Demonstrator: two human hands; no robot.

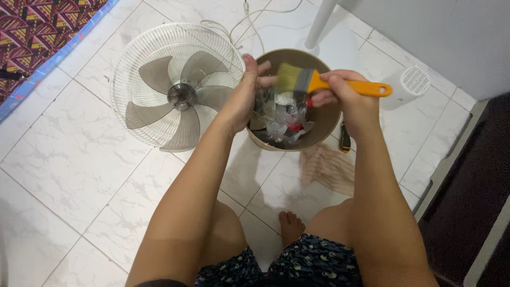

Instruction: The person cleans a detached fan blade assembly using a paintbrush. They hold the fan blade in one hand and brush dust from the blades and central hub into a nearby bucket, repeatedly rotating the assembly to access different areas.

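My right hand [342,93] grips a paintbrush [319,82] by its orange handle, bristles pointing left over a round beige bin [319,135]. My left hand [247,87] reaches to the bristles with its fingers touching or pinching them above the bin's rim. The bin holds crumpled clear plastic and other scraps. To the left on the tiled floor lies a fan head [178,87] with a white wire grille and grey blades.
A beige cloth [326,167] lies on the floor in front of the bin, a dark-handled tool [345,139] beside it. A white round vented part [409,85] stands at right, a white pole [319,24] and cord behind. A patterned mattress [37,37] lies far left; dark furniture stands at right.
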